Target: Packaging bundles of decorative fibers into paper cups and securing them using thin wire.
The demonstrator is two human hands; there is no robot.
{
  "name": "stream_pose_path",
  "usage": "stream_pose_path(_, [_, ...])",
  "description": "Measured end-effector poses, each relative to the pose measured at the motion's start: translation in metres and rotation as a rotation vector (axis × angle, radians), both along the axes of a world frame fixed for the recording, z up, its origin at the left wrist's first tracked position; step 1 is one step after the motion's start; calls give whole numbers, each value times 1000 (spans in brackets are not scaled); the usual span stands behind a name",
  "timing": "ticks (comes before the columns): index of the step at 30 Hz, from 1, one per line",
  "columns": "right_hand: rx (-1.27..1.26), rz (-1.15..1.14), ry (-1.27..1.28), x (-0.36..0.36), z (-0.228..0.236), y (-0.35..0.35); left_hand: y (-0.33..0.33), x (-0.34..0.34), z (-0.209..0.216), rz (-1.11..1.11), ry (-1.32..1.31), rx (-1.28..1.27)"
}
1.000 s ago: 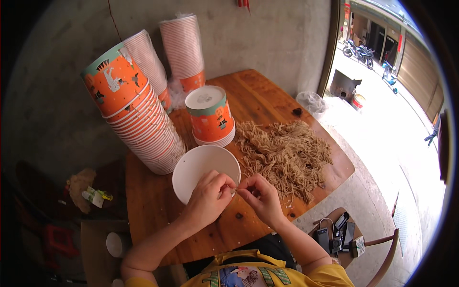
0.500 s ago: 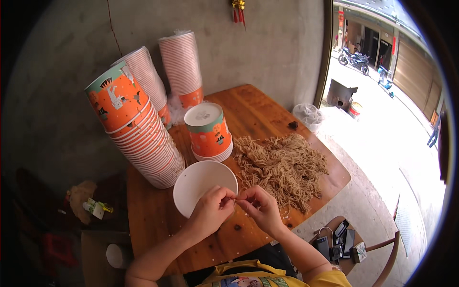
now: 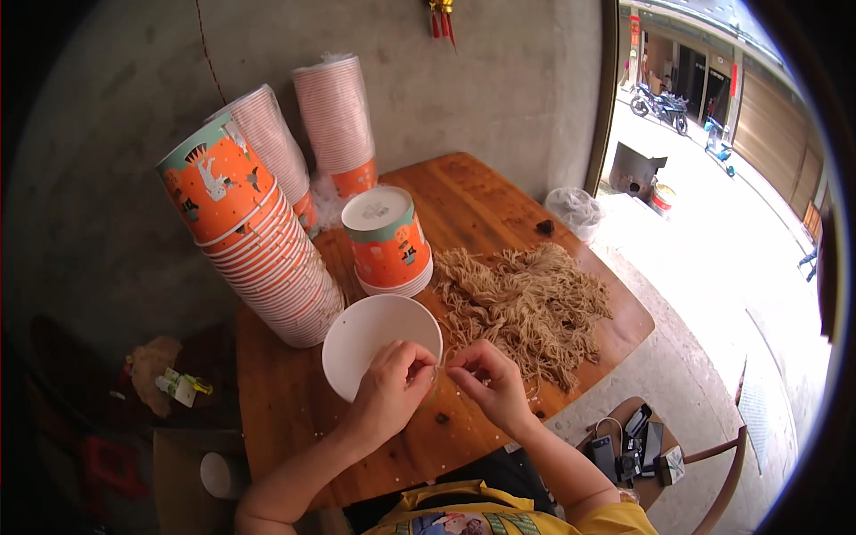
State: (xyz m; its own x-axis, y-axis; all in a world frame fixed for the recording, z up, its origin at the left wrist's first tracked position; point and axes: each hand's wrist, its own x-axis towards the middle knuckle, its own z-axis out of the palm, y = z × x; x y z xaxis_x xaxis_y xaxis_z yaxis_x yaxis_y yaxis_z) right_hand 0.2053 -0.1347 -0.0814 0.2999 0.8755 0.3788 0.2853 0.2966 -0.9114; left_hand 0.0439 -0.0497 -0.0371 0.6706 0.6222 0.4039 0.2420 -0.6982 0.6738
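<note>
Over the near rim of a white paper bucket (image 3: 370, 325), my left hand (image 3: 392, 379) pinches a thin strand between thumb and fingertips. My right hand (image 3: 489, 382) is just beside it, its thumb and forefinger also closed on a thin strand. Only a narrow gap parts the fingertips; whether one strand links them is too fine to tell. Beyond my right hand lies a loose heap of light-brown strands (image 3: 535, 308). The white bucket tilts toward me with its mouth up, and a few tiny specks show inside.
On the wooden table (image 3: 481, 196), a tall leaning stack of orange paper buckets (image 3: 259, 250) stands left, a short upside-down stack (image 3: 388, 241) behind the white bucket. Two wrapped stacks (image 3: 334, 116) are against the wall. A chair (image 3: 660, 428) at right bears phones and small devices.
My fingertips have drawn slightly apart, the right hand shifting a little to the right. The view has shifted slightly; the buckets and the heap stay in place.
</note>
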Motion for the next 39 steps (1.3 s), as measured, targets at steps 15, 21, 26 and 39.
stream_pose_path(15, [-371,348,56,22,25,20,-4,0,-2,-10,-19,-108])
stream_pose_path(21, [-400,352,-89,28,29,19,-3,-2,2,-38,3,52])
stream_pose_path(26, [-383,363,-22,31,18,16,-1,0,-2,-25,-3,234])
stream_pose_path(39, [246,-142,-625,7,1,2,4,-8,-2,-34,32,76])
